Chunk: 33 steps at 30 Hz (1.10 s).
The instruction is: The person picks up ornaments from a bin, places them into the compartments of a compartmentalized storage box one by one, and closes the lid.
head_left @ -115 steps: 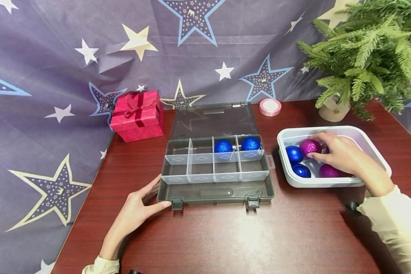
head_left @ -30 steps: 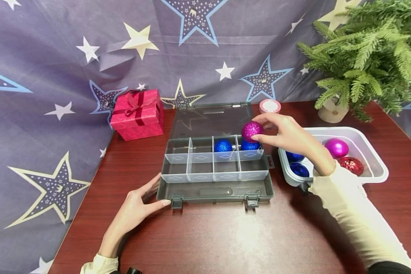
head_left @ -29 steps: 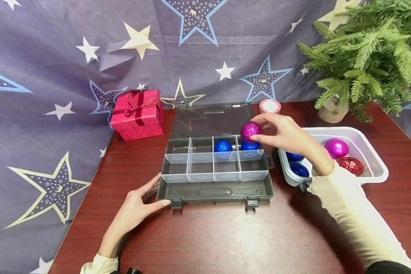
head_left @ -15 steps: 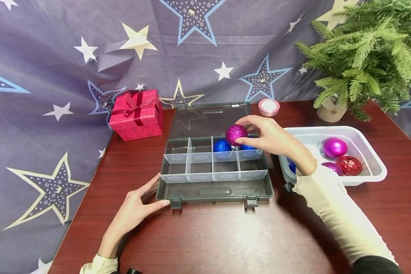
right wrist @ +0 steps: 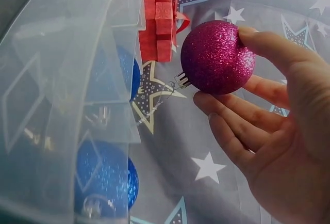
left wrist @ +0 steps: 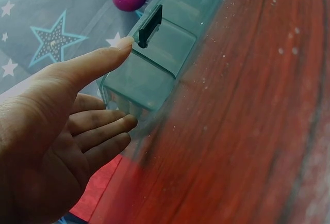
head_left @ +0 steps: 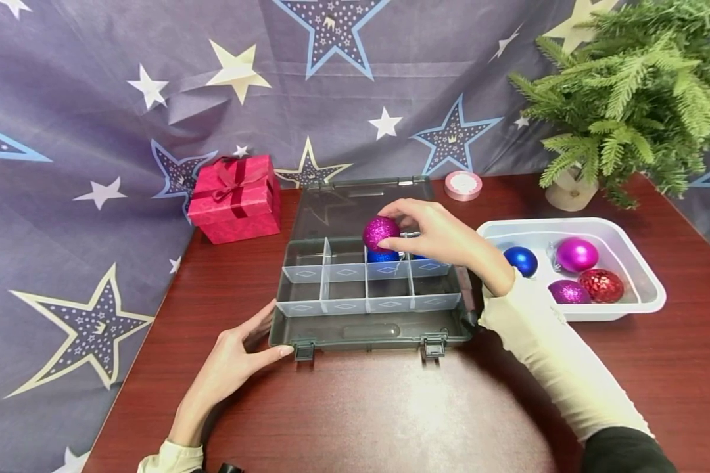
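Note:
My right hand [head_left: 432,230] pinches a glittery magenta Christmas bauble [head_left: 381,234] above the back row of a grey divided box [head_left: 371,326]. In the right wrist view the bauble's silver cap and hanging thread point toward the box, with thumb and fingertips on its sides. Two glittery blue baubles sit in the back row's right compartments: one blue bauble [head_left: 382,255] is partly covered by the magenta one, the other mostly by my hand. My left hand [head_left: 231,361] touches the box's front left corner, thumb at the front near a latch, fingers extended along the left side.
Right of the box, a white tub [head_left: 645,276] contains a blue bauble [head_left: 520,261], two magenta ones and a red one [head_left: 601,286]; my sleeve covers its near left part. Behind stand a red gift box [head_left: 235,200], a pink ribbon roll [head_left: 463,186] and a small fir tree [head_left: 621,98].
My right hand has taken the glittery magenta bauble from the tub and carried it left over the box, passing from the rightmost back compartment to the one beside it. My left hand stays put.

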Tool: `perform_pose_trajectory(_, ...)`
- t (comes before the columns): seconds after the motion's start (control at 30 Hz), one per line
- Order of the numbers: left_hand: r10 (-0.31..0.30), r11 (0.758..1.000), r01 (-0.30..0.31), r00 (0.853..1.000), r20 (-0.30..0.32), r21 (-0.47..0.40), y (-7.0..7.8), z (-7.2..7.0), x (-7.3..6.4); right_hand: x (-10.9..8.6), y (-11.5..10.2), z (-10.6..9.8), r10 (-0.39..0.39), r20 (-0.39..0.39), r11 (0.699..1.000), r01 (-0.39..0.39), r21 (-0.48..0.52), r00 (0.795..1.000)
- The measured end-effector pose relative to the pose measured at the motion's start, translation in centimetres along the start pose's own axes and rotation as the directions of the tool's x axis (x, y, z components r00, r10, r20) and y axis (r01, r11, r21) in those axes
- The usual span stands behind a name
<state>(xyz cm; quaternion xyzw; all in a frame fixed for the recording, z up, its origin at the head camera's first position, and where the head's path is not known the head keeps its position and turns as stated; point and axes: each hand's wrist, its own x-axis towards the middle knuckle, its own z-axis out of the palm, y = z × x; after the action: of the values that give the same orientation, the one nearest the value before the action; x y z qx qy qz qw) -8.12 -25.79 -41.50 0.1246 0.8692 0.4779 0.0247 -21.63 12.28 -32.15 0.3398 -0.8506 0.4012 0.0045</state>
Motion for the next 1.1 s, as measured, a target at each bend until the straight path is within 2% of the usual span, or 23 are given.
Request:
perform_pose_trajectory(0.63, -0.004, 1.000, 0.004, 1.000, -0.004, 0.008, 0.0, -0.1, -0.1, 3.6, -0.4, 2.7, -0.017, 0.058, 0.999, 0.020, -0.042, 0.998)
perform_pose_trajectory(1.1, 0.009, 1.000, -0.009, 1.000, -0.007, -0.012, -0.1, 0.0, 0.0, 4.2, -0.5, 3.8, 0.035, 0.089, 0.994, -0.025, -0.104, 0.995)
